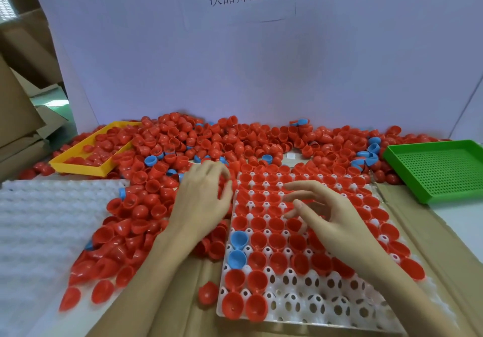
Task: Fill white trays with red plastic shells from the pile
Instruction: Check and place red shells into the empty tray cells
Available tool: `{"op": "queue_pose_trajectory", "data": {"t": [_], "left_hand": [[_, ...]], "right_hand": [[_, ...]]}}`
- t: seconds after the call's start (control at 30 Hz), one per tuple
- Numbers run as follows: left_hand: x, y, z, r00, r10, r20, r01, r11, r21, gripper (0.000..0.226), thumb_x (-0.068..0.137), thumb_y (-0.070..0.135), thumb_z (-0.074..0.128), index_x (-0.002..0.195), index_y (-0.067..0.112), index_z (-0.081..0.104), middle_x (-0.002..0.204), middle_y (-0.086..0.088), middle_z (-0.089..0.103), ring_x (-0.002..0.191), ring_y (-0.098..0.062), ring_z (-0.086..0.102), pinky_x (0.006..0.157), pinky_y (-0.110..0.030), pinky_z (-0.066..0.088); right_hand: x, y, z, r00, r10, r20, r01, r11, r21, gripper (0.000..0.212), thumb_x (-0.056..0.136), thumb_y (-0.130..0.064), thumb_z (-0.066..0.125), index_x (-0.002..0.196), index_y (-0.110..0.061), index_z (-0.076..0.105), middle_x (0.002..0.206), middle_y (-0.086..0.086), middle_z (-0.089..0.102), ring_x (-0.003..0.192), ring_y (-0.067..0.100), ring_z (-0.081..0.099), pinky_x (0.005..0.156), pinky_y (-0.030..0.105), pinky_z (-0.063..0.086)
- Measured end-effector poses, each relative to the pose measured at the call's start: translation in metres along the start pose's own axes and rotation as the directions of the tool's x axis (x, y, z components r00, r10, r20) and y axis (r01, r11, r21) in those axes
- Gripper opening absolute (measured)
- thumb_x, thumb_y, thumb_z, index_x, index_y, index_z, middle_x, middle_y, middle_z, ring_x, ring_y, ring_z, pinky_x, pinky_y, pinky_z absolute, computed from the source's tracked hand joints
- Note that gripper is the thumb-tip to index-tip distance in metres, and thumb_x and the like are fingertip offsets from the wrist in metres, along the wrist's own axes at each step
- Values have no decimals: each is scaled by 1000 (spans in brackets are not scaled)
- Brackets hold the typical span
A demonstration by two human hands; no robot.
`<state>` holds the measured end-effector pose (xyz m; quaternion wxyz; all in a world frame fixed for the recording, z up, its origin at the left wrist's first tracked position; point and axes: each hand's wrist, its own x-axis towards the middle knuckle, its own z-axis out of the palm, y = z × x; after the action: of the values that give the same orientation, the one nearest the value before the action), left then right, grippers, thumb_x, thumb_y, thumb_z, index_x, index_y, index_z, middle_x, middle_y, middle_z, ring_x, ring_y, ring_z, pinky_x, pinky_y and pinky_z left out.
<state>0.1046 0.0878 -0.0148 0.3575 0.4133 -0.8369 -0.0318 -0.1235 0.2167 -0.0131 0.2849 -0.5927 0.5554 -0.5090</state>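
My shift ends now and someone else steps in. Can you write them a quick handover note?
Left hand: fingers curled into the red shell pile at the tray's left edge; a grip cannot be confirmed.
Right hand: open, over the white tray.
Done: most upper rows hold red shells; two blue shells sit in left cells.
Left: the near rows are mostly empty. A second white tray lies at left.

Your white tray (313, 308) sits lower right of centre, its upper rows filled with red shells (277, 241) lying open side up, the bottom rows mostly bare. Your pile of red shells (183, 138) spreads across mid-frame. A second white tray (39, 219) lies at left.
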Motion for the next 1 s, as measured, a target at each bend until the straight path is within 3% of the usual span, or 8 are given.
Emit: {"op": "queue_pose_trajectory", "data": {"t": [0.07,0.13,0.3,0.43,0.57,0.8,0.87,1.0], "left_hand": [[5,-26,1,971,-233,-47,238,956,171,27,96,19,65,122,13,59,123,-10,60,114,-34,57,99,-48,45],[9,-50,0,947,-320,-9,316,929,191,42,100,19,62,139,6,52,141,-17,54,128,-40,52,107,-50,43],[23,-78,13,926,-195,324,136,971,197,49,107,18,41,154,31,43,169,6,31,153,-17,33,120,-49,27],[30,-80,22,896,-243,371,169,960,222,40,103,17,41,136,36,50,153,9,47,141,-20,38,114,-51,25],[26,-84,25,932,-212,294,166,971,172,25,99,16,48,113,36,51,132,14,52,121,-20,41,102,-38,22],[23,-91,27,939,-277,203,240,952,192,49,96,32,55,145,31,48,126,13,59,120,-17,42,108,-40,16],[25,-91,26,934,-302,192,250,935,253,39,97,40,56,136,33,60,128,11,62,122,-21,45,108,-42,16],[25,-86,24,943,-316,101,292,936,197,16,94,47,64,106,38,71,90,18,63,111,-19,51,101,-41,22]], "right_hand": [[0,0,0,1000,7,-9,-6,1000,15,24,104,-12,60,120,-27,69,108,-4,75,90,18,77,68,33,63],[0,0,0,1000,3,-15,-2,1000,16,23,104,-12,61,119,-27,69,105,-5,75,89,18,77,66,33,62],[0,2,3,1000,10,2,-10,1000,-10,25,104,-11,60,119,-29,69,106,-3,74,89,17,77,65,31,61],[0,3,2,1000,12,0,-12,1000,-16,25,104,-11,61,118,-29,70,106,-4,75,88,17,77,65,30,61],[0,2,1,1000,16,-6,-16,1000,-16,24,104,-12,61,117,-30,70,105,-4,75,87,17,77,65,30,61],[-1,1,1,1000,26,-12,-26,1000,-7,23,104,-13,62,115,-30,71,104,-4,74,86,17,77,64,31,61],[-1,1,0,999,31,-8,-31,999,-8,23,104,-13,61,116,-30,71,104,-4,74,86,17,76,64,31,61],[-1,1,1,999,38,-3,-38,999,-17,22,103,-14,62,114,-30,71,105,-4,74,87,17,76,63,28,60]]}}
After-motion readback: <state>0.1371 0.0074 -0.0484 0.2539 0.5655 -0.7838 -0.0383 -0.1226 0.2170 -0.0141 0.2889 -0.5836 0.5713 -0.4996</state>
